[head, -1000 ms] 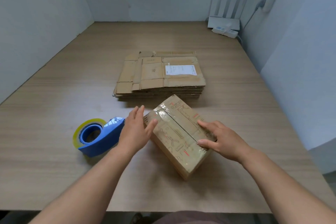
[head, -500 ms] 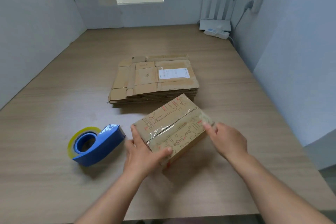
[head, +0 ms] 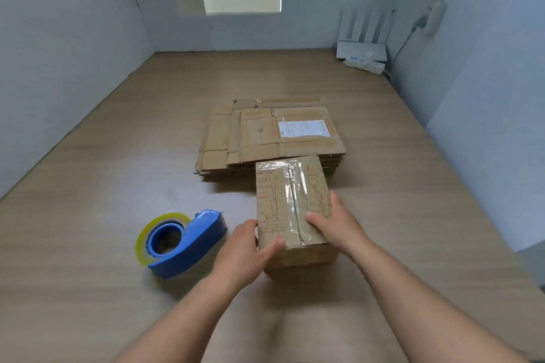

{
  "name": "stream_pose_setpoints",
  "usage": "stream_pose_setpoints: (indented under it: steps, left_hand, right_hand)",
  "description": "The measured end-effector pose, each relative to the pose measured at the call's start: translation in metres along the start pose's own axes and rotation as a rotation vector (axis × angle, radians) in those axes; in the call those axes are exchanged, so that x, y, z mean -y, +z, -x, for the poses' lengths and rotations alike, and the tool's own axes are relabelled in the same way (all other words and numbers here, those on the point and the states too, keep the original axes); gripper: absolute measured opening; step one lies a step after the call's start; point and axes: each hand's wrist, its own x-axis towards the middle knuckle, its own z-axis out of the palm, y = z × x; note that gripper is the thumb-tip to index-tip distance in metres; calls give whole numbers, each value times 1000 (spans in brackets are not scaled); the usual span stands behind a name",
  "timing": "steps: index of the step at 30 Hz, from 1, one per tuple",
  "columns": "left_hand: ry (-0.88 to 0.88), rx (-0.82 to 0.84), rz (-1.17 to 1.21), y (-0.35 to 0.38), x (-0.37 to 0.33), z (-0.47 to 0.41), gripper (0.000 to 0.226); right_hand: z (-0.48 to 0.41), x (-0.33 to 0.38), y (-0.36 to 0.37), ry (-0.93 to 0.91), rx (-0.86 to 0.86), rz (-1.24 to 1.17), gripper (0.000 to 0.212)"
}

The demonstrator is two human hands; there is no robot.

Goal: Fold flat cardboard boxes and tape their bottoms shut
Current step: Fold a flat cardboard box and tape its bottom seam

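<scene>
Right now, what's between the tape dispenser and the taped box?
Head view: the left hand, gripping the taped box at its near-left corner, sits beside the tape dispenser. Farther back that stretch is bare table.

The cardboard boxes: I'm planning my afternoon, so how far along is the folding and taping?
Done: one folded box has clear tape over its seam. In hand: the left hand and right hand both grip it; the tape dispenser lies unheld to its left. Left: a stack of flat boxes waits behind.
</scene>
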Motion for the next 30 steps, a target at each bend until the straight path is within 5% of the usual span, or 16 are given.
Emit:
stream_pose_setpoints:
  steps: [4, 8, 14, 20, 23, 26, 30]
  left_hand:
    - [14, -212, -70, -25, 25, 1, 63]
    - [-69, -476, -310, -49, 61, -1, 70]
    - [-364, -115, -501, -58, 87, -19, 66]
    - [-359, -74, -441, -70, 94, -31, 50]
    - [-245, -60, -177, -88, 94, -31, 35]
    - [-95, 4, 246, -110, 79, -20, 30]
    - [136, 159, 318, -122, 48, -2, 36]
  right_hand:
    - [-6, 0, -4, 22, 92, -68, 86]
    - [-10, -1, -6, 34, 112, -64, 90]
    - [-13, -1, -6, 31, 78, -14, 89]
    - [-10, 8, -7, 12, -30, 254, 86]
    - [0, 20, -10, -110, -160, 405, 77]
    - [14, 44, -9, -296, -168, 187, 54]
    - [37, 84, -3, -311, 197, -240, 52]
